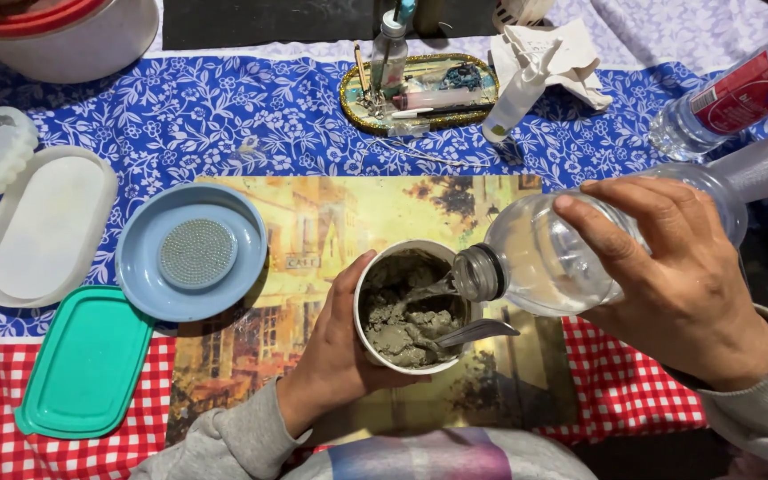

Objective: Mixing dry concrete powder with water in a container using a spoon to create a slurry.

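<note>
My left hand (335, 351) grips the side of a white cup (368, 342) that holds grey wet paste (402, 324). A metal spoon (477, 332) rests in the paste, its handle sticking out to the right over the rim. My right hand (668, 280) holds a clear plastic bottle (548, 258) tipped sideways, its open neck over the cup. A thin stream of water runs from the neck into the paste. The cup stands on a picture placemat (313, 231) with a painted street scene.
A blue round dish (140, 258) with a grey studded disc, a teal lid (86, 364) and a white oval mould (46, 227) lie left of the mat. A glittery oval tray (420, 89) of small tools, a white cloth (548, 58) and a second bottle (735, 93) sit behind.
</note>
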